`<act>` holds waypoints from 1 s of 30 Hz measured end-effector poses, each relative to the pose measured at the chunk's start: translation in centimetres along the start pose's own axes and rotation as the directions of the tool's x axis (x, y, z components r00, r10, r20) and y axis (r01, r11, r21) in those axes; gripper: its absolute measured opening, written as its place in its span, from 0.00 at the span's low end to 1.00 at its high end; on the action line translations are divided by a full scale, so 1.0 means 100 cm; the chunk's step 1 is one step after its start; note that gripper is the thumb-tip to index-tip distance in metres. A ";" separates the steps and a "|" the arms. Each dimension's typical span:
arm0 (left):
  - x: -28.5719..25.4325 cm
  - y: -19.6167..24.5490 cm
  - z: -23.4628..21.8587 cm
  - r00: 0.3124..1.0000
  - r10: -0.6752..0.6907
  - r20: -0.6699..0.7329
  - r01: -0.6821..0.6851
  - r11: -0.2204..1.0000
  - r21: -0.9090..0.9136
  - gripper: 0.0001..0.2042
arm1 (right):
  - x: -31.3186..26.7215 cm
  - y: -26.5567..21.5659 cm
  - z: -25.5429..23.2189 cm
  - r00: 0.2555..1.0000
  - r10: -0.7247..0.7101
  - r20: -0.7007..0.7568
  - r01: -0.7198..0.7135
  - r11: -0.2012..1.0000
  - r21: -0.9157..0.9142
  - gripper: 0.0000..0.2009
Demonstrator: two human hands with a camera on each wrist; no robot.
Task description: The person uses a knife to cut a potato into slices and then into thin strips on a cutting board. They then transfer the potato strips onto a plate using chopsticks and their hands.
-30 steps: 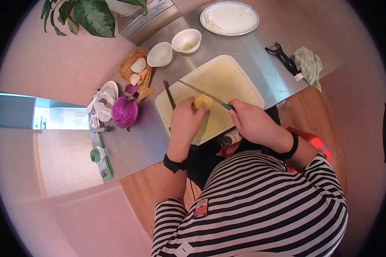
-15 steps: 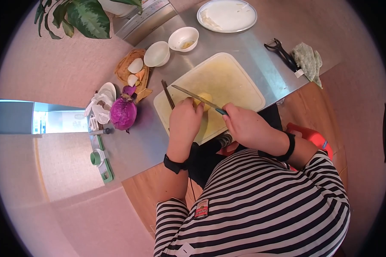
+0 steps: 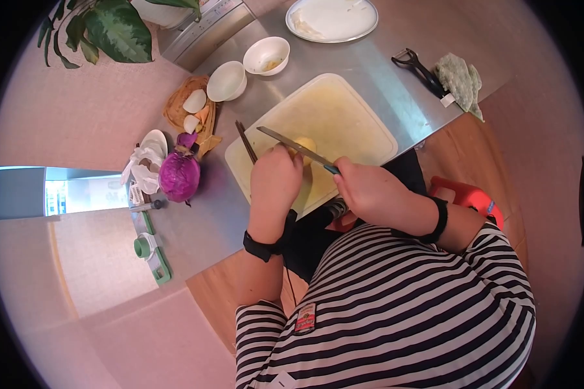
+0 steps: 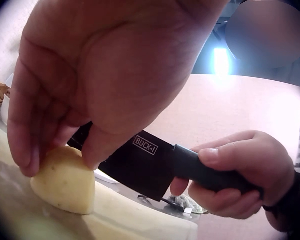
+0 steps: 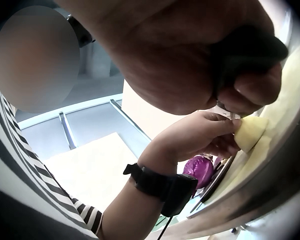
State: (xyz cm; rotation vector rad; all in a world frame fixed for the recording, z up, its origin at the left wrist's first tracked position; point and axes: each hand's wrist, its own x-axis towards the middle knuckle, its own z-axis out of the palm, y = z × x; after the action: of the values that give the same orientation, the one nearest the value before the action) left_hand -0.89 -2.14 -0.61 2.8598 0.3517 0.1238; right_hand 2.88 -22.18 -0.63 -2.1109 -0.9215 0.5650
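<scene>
A peeled yellow potato piece (image 4: 64, 182) rests on the white cutting board (image 3: 360, 120). The left hand (image 3: 274, 183) pinches it, thumb on one side and fingers on the other, as the left wrist view shows. In the right hand (image 3: 376, 194) is the dark handle (image 4: 215, 175) of a broad knife (image 4: 140, 162) marked BUCK-I. Its blade (image 3: 292, 144) crosses over the board beside the left fingers; whether it touches the potato cannot be told. Dark chopsticks (image 3: 246, 141) lie on the board's left edge.
Left of the board are a purple cabbage (image 3: 180, 176), a basket (image 3: 178, 107) with white pieces, and a green slicer (image 3: 156, 259). Two white bowls (image 3: 227, 82) and an oval plate (image 3: 334, 19) stand behind. A black peeler (image 3: 421, 71) and a greenish cloth (image 3: 459, 81) lie at right.
The knife has tilted and shifted left, its tip now nearer the chopsticks. The left hand keeps its grip on the potato. The head view has shifted slightly.
</scene>
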 end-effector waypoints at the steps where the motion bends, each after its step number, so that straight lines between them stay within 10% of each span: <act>1: 0.000 0.000 0.001 1.000 -0.005 0.000 0.005 1.000 -0.002 0.13 | -0.001 0.000 0.000 1.000 0.006 0.005 -0.006 1.000 -0.004 0.12; 30: 0.002 -0.014 0.005 0.997 0.080 -0.005 -0.080 0.997 -0.001 0.14 | -0.007 -0.014 0.020 0.995 0.036 -0.093 -0.052 0.982 -0.184 0.11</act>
State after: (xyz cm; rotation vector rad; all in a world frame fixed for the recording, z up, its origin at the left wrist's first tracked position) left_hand -0.95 -0.88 -1.40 2.8737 0.2375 0.1462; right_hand 0.59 -21.12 -0.72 -2.3091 -0.9090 0.4164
